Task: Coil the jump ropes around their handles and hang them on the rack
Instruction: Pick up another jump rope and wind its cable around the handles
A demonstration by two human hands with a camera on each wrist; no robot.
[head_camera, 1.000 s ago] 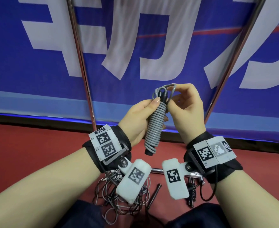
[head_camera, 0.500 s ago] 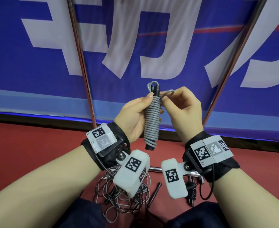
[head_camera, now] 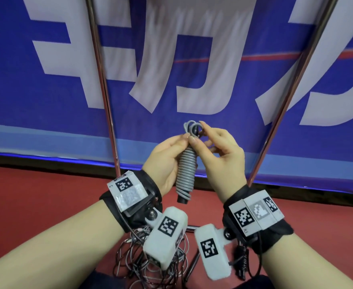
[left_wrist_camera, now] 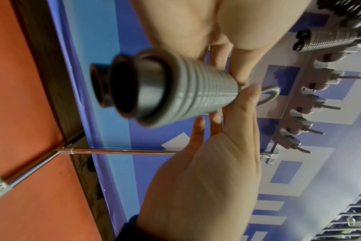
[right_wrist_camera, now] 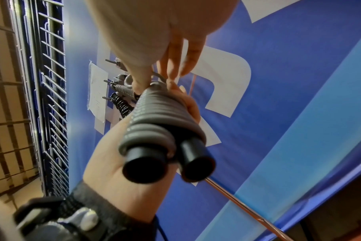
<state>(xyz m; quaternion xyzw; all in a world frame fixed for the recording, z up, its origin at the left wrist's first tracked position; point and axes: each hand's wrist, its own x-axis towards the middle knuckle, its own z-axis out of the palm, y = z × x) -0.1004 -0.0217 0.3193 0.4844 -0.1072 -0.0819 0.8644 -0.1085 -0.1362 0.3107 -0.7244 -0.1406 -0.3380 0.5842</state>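
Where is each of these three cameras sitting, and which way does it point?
Head: worn on the head, looking forward and down at both forearms, left hand and right hand holding the coiled grey jump rope.
Left wrist: looks along the palm up the rope to the rack.
Right wrist: looks up past the rope's handle ends.
All three share the rope.
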